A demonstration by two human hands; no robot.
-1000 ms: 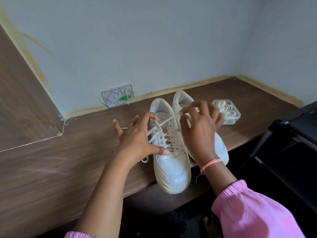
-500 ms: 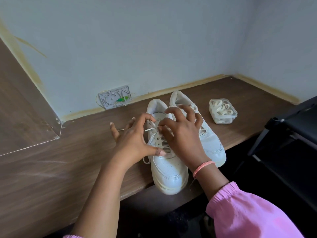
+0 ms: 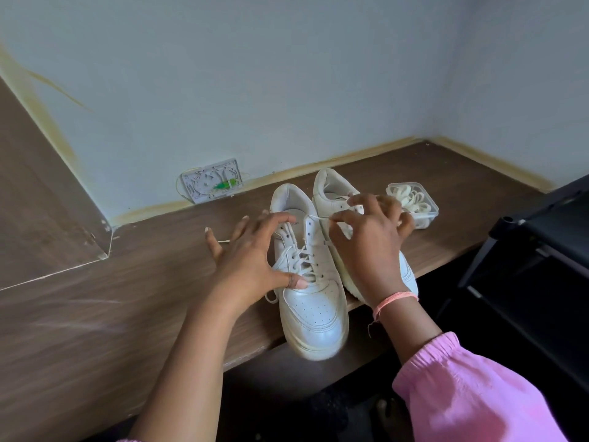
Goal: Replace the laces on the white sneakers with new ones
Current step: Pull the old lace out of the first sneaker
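Sneakers sit side by side on the tabletop [image 3: 95,314], toes over its near edge. Left hand [image 3: 251,260] holds the near sneaker [image 3: 314,301], fingers spread on its side, thumb pressing the lace [image 3: 298,261]. Right hand [image 3: 371,247] pinches a lace end pulled taut across the upper eyelets, covering much of the far sneaker [image 3: 333,189]. A clear box [image 3: 425,204] of coiled laces stands just beside it.

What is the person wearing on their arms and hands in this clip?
Both hands are bare, no gloves or rings visible. The right hand has a thin coral-orange thread bracelet at the wrist, with a loose end hanging. A pink sleeve with a gathered cuff is pushed up the right forearm. The left hand wears nothing; its forearm is bare.
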